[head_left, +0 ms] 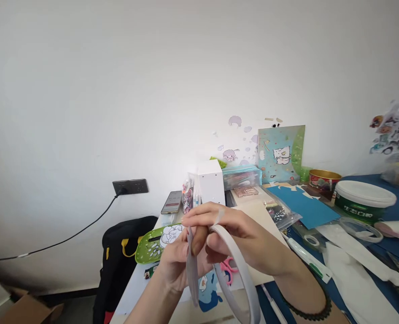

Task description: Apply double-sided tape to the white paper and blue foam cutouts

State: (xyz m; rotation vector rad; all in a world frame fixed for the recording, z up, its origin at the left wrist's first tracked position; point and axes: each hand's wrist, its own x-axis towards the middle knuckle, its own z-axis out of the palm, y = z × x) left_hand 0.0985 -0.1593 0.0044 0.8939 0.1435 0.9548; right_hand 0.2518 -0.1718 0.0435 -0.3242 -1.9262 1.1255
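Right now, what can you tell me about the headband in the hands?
The headband is a plain, pale grey-white curved strip, smooth, perhaps plastic. It hangs with its open end up and its bend at the picture's bottom edge. The left hand pinches one arm; the right hand holds the other near its tip.
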